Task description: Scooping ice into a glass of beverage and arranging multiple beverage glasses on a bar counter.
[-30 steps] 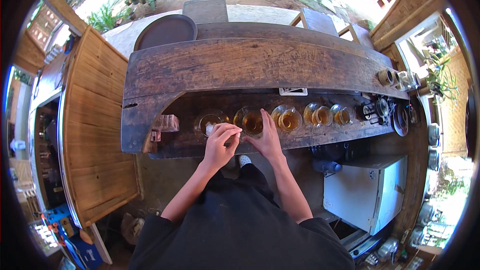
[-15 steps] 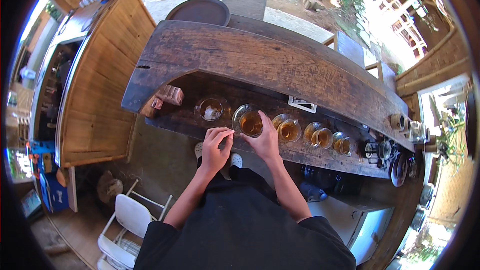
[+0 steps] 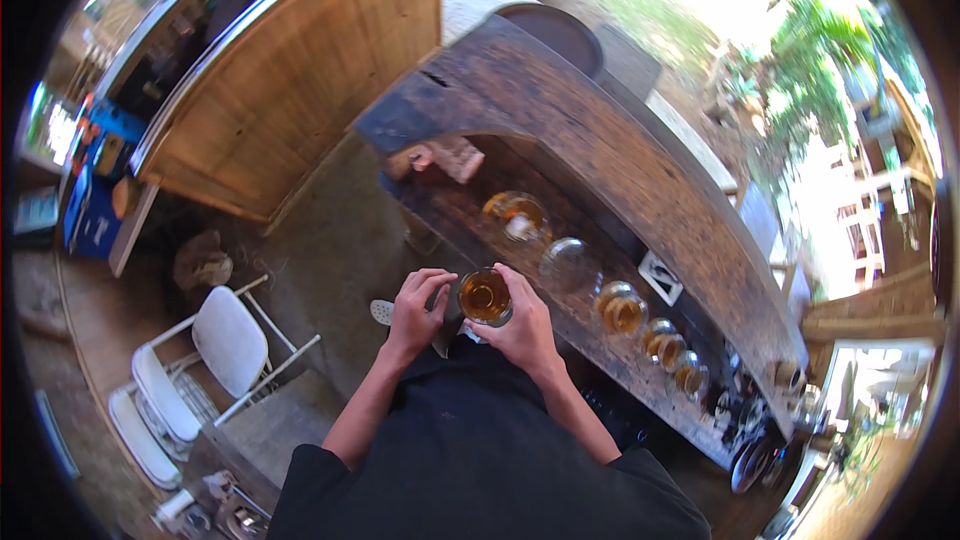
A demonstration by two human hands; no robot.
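Observation:
My right hand (image 3: 520, 325) is wrapped round the side of a clear glass cup (image 3: 486, 296) of amber-brown liquid, held in front of my body, off the counter. Just left of the cup is my left hand (image 3: 418, 308), its fingers curved and a small gap between thumb and fingertips; I make out nothing in it. A clear glass saucer (image 3: 568, 264) lies bare on the lower counter shelf. Beyond it sits another glass cup (image 3: 519, 218) with a whitish lump in it. Several filled glass cups (image 3: 624, 315) on saucers stand in a row to the right.
The dark wooden counter (image 3: 600, 130) curves across the right side, with a round tray (image 3: 552, 38) behind it. A wrapped block (image 3: 458, 158) sits at the shelf's left end. A wooden cabinet (image 3: 310, 70) stands left, white folding chairs (image 3: 230, 340) lower left.
My right hand has brought the cup away from its saucer and toward my body. My left hand's pinched fingers have loosened beside it. The view has turned left, swinging the counter rightward.

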